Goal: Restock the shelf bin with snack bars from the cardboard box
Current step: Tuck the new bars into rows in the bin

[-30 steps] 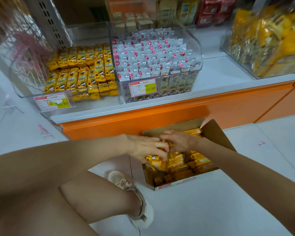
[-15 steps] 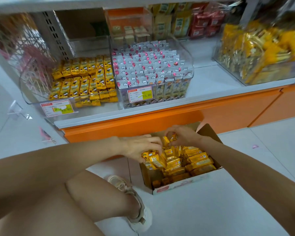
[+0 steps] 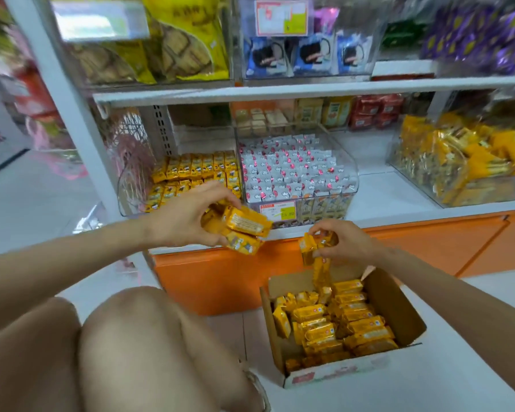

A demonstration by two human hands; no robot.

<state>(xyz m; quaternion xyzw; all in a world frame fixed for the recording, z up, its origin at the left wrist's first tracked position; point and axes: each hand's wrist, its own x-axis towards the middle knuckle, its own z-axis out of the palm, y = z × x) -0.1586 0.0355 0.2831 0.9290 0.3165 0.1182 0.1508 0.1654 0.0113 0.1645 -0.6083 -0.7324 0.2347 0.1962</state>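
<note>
An open cardboard box [image 3: 399, 316] on the floor at lower right holds several yellow snack bars [image 3: 336, 325]. My left hand [image 3: 182, 218] grips a stack of yellow bars [image 3: 244, 230] in front of the clear shelf bin [image 3: 131, 185], which is partly filled with the same yellow bars [image 3: 191, 171]. My right hand [image 3: 345, 240] is above the box and pinches a few yellow bars [image 3: 314, 251], one of them hanging down toward the box.
A clear bin of white-and-pink snacks [image 3: 295, 171] with a price tag stands right of the yellow bin. Another bin of gold packs [image 3: 464, 162] is at far right. An upper shelf [image 3: 280, 89] carries bagged snacks. My bent knees [image 3: 137, 337] fill the lower left.
Both hands rose out of the box with yellow bars; the left hand moved up and left toward the shelf bin. The camera tilted up, showing the upper shelf.
</note>
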